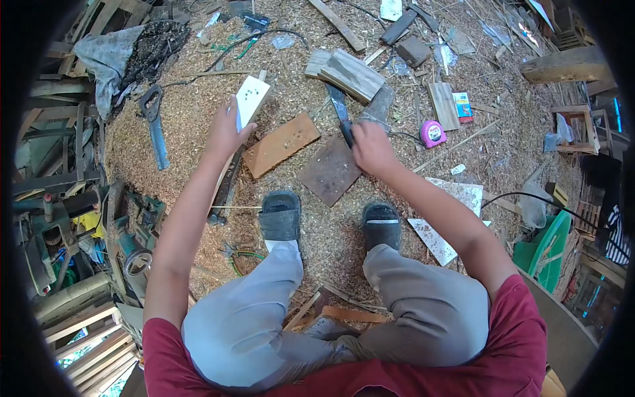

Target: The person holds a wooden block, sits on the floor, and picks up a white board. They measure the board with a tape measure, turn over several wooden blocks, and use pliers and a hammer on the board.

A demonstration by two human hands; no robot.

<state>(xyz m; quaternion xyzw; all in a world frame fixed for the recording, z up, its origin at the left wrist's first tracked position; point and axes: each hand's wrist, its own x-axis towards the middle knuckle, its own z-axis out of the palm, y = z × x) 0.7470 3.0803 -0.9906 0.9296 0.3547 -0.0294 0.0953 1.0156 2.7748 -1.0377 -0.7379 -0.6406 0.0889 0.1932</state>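
Observation:
My left hand (228, 129) is closed on the near end of a white-faced wood block (251, 98) with small dark spots. A long wooden strip runs under that hand toward my left foot. My right hand (372, 149) grips the black handle of a knife (338, 106), whose dark blade points away from me toward stacked grey boards (354, 73). Below the right hand, a brown square plate (329, 171) lies on the wood shavings. Between my hands is an orange-brown board (281, 144) with small holes.
A pink tape measure (433, 133) and a short plank (443, 106) lie to the right. A handsaw (153, 126) rests at left on the shavings. White speckled boards (456, 195) are near my right forearm, with a green basin (546, 245) beyond. Tools and timber crowd the left edge.

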